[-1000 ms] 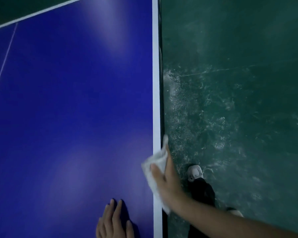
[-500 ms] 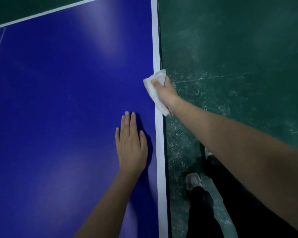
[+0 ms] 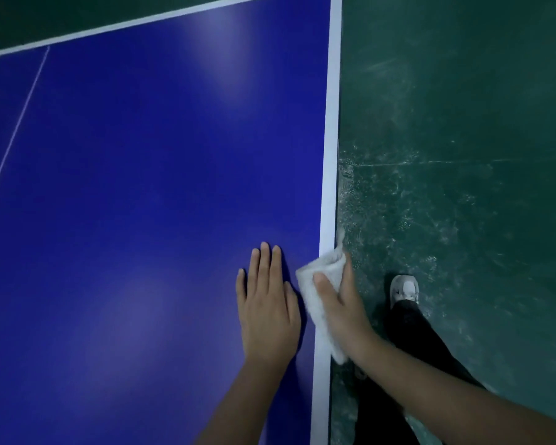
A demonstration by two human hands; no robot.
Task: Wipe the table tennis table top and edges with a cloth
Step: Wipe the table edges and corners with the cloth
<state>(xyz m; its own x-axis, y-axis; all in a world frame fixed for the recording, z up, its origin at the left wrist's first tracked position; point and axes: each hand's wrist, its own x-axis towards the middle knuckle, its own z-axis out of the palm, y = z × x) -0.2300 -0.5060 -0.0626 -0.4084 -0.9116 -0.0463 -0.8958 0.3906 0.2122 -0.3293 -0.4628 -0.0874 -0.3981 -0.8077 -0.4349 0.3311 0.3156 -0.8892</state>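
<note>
The blue table tennis table (image 3: pixel 142 203) fills the left of the view, its white side line (image 3: pixel 329 155) running along the right edge. My right hand (image 3: pixel 344 309) grips a white cloth (image 3: pixel 321 284) wrapped over that edge, thumb on top and fingers down the table's side. My left hand (image 3: pixel 267 303) rests flat on the blue top just left of the cloth, fingers straight and together.
A scuffed green floor (image 3: pixel 463 155) lies to the right of the table. My foot in a white shoe (image 3: pixel 404 289) and a dark trouser leg stand beside the edge. The white end line (image 3: pixel 142 22) crosses the far top; a thin centre line (image 3: pixel 13 136) runs at the left.
My right hand has slid the cloth back along the edge towards me, from well ahead of my left hand to right beside it. The left hand stays flat on the table.
</note>
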